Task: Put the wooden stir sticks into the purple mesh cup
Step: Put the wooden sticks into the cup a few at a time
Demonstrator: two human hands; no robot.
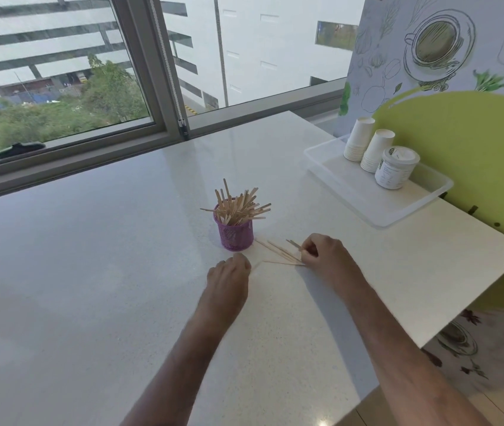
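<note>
1. Two bare forearms reach from the near edge over the white desk, which fills most of the view.
2. Left hand: palm down on the desk, just near the cup, fingers drawn together with their tips on the surface. A pale stick end lies just right of its fingertips; whether the fingers hold it cannot be told.
3. Right hand: to the right of the left hand, fingers curled, pinching the right ends of loose sticks. One stick is lifted at a tilt between finger and thumb; the others lie flat.
4. The loose sticks form a small fan on the desk between the two hands, their left ends pointing toward the base of the cup, close to it but apart.
5. Cup: purple mesh, upright, at the centre of the desk, just beyond the left hand. It holds a dense bundle of sticks in the cup, which lean outward in all directions above the rim.
6. Tray: clear plastic, at the far right of the desk, well apart from the cup. In its far end stand two stacks of paper cups and a white jar with a lid.
7. Behind the tray rises a green panel; above it, a wall print of a drawn tea cup and herbs.
8. Along the far edge of the desk runs a window, with buildings and greenery outside.
</note>
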